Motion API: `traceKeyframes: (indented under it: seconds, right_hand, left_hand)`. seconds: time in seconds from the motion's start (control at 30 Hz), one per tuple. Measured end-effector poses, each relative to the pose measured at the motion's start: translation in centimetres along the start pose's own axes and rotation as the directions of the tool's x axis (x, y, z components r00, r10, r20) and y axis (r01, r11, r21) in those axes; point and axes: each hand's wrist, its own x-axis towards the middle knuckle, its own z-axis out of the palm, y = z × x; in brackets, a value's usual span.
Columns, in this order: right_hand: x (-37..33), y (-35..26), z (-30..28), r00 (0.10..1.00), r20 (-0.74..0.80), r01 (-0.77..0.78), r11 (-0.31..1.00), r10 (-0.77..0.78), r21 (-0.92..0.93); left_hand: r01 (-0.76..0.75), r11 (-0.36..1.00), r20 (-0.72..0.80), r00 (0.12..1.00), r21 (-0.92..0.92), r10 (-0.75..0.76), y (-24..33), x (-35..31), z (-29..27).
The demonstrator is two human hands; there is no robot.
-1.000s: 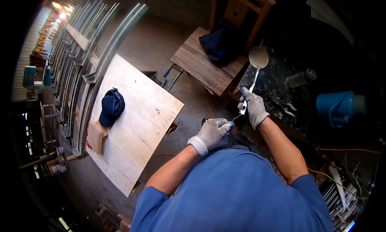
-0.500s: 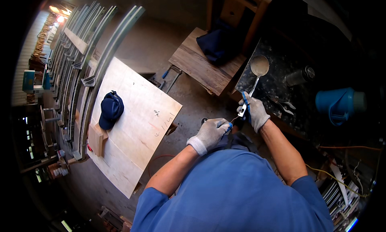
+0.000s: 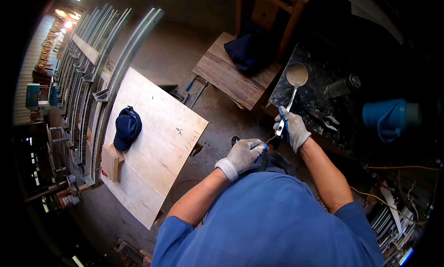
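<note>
My right hand [image 3: 296, 131], in a grey glove with blue fingertips, is closed around the handle of a metal ladle [image 3: 292, 96]. The ladle's round bowl [image 3: 297, 75] points away from me, over a dark speckled tabletop [image 3: 319, 65]. Its pale handle end, which has a hole, sticks out below my right fingers. My left hand [image 3: 243, 155], gloved alike, is closed in a pinch close to that end. A thin wire [image 3: 272, 139] runs from the left fingertips to the handle end. Whether it passes through the hole is too small to tell.
On the dark tabletop are a glass jar [image 3: 342, 86], pliers [image 3: 327, 121] and a blue jug [image 3: 386, 119]. Ahead stands a wooden chair [image 3: 233, 77] with dark cloth. To the left, a plywood board [image 3: 157, 142] bears a navy cap [image 3: 128, 127] and wood blocks [image 3: 110, 163], beside metal rails [image 3: 132, 54].
Both hands and the ladle keep almost the same place. Slightly more of the thin wire shows between my left fingertips and the handle end.
</note>
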Motion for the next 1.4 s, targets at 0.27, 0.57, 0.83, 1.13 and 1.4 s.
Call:
traceKeyframes:
  seconds: [0.27,0.57,0.83,1.13,1.4]
  right_hand:
    - [-0.2,0.0,0.2,1.000,-0.013,-0.021,0.998,0.022,0.051]
    - [1.0,-0.6,-3.1,0.997,0.007,-0.073,0.991,0.073,0.113]
    - [-1.3,-2.1,-9.2,0.940,-0.268,0.024,0.827,-0.210,-0.562]
    - [-0.7,-4.1,-17.9,0.868,0.005,-0.217,-0.388,-0.497,-0.896]
    - [-2.4,-5.4,-20.0,0.984,-0.034,-0.139,0.637,0.174,-0.758]
  left_hand:
    - [-0.056,0.998,-0.003,0.998,0.024,0.056,-0.2,0.0,-0.1]
    - [-0.006,0.997,0.037,0.999,0.076,0.004,1.2,2.9,0.6]
    - [-0.111,0.968,0.084,0.992,0.227,0.094,-1.1,4.8,1.5]
    - [-0.060,0.942,0.107,0.994,0.331,0.025,-0.2,5.7,1.3]
    - [-0.021,0.867,0.039,0.999,0.498,0.002,-0.3,5.7,1.0]
